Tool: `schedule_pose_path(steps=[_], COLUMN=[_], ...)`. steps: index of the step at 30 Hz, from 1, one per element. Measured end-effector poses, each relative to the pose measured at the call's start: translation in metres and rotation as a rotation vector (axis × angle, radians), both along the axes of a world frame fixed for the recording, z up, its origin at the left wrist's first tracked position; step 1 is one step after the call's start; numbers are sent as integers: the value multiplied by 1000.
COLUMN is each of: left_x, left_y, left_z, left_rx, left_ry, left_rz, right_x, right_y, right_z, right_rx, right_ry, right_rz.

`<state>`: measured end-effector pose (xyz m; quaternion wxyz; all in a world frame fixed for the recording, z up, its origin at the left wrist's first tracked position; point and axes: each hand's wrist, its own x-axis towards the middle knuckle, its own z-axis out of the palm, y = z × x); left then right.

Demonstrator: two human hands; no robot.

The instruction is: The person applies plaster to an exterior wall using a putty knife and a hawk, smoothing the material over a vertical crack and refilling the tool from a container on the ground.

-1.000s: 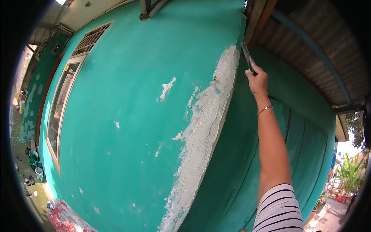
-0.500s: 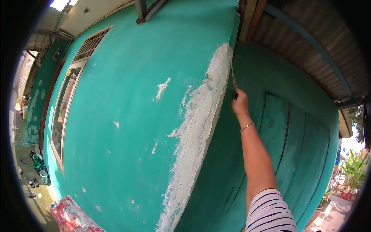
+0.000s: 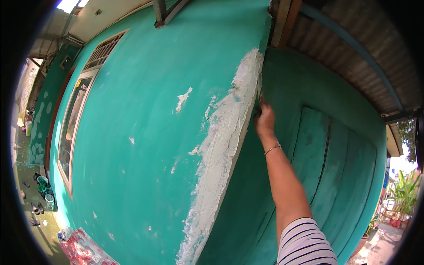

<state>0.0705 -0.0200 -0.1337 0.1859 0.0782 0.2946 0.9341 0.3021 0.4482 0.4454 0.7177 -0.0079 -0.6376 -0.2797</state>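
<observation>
Right hand (image 3: 265, 119) closed round a scraper (image 3: 259, 84).
Head view: the scraper, seen nearly edge-on, is at the right edge of the white putty (image 3: 221, 141) on the green wall (image 3: 141, 97); the left hand's state cannot be told.

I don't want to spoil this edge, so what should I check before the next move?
1. Right hand gripping the flat tool: ok.
2. Tool up by the edge of the white paste: ok.
3. Blade touching the paste: cannot tell; it shows nearly edge-on.
4. Paste surface smooth: not ok; ridges show, and its left border on the green wall is ragged.
5. Left hand supporting the red-and-white object: cannot tell; that hand is out of view.
</observation>
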Motion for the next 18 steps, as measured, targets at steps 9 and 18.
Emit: schedule_pose_path(steps=[9, 18], left_x=[13, 5], left_y=[-19, -6], left_z=[22, 3], left_rx=[-246, -163], left_ry=[-89, -3], left_rz=[199, 67], right_x=[12, 3], right_y=[-35, 43], right_z=[9, -82], right_rx=[-33, -57], right_ry=[26, 38], right_rz=[30, 42])
